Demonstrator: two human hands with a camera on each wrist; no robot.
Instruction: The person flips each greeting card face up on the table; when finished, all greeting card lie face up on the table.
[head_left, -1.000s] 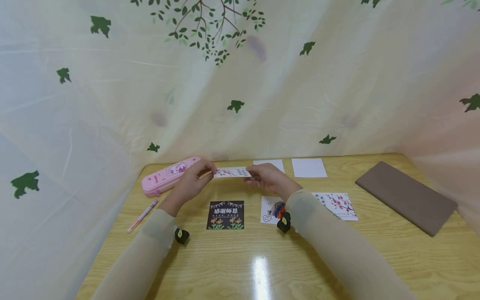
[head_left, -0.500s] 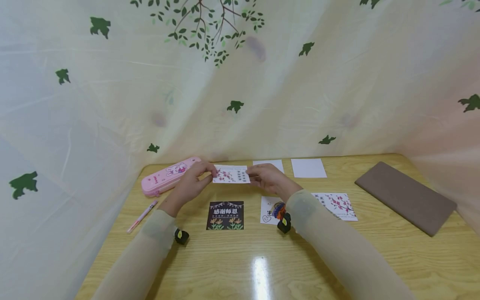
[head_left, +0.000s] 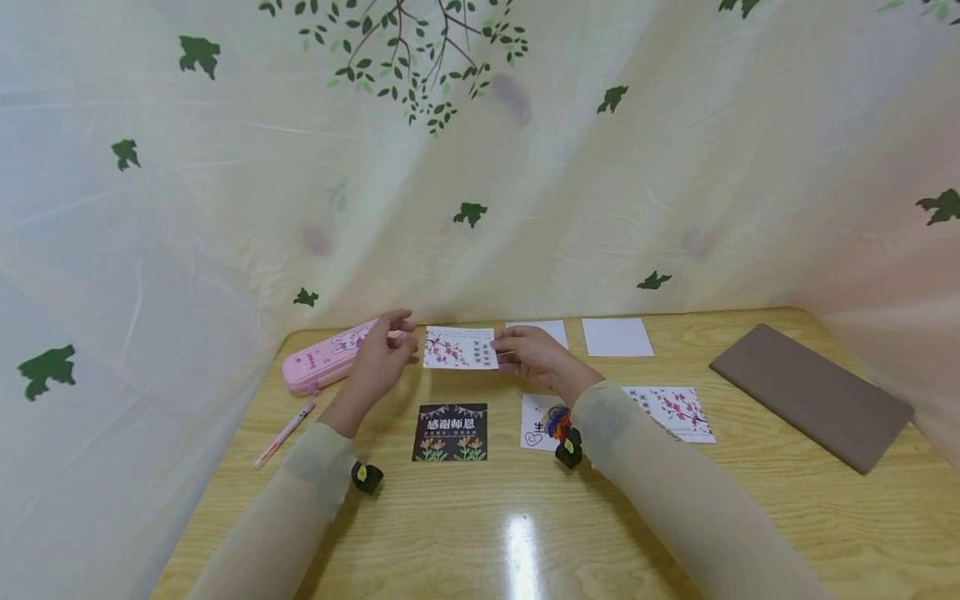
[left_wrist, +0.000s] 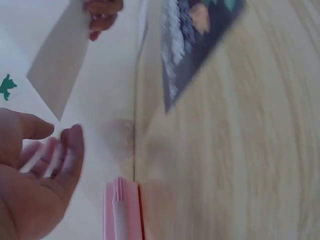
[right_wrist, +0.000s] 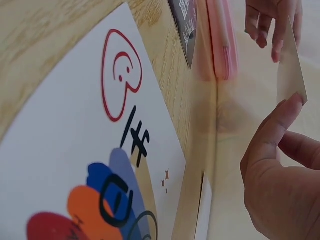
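Observation:
My right hand (head_left: 536,357) pinches a white card with red blossom branches and dark lettering (head_left: 459,348) by its right edge, up over the back of the table. In the right wrist view, thumb and fingers meet at the card's corner. My left hand (head_left: 377,362) is apart from the card, its fingers loosely bent around nothing, just left of it and in front of the pink pencil case (head_left: 318,364). In the left wrist view the plain back of the card (left_wrist: 62,60) faces the camera. Below the raised card lies a black card with white lettering and flowers (head_left: 450,432).
A colourful white card (head_left: 536,417) and another blossom card (head_left: 678,410) lie around my right forearm. Two blank white cards (head_left: 618,337) are at the back. A brown flat board (head_left: 810,396) lies at right, a pen (head_left: 285,433) at left. A patterned curtain (head_left: 555,183) hangs behind.
The card has tilted so that its printed side faces the head camera more fully. My left hand has let go of its left edge and moved slightly left.

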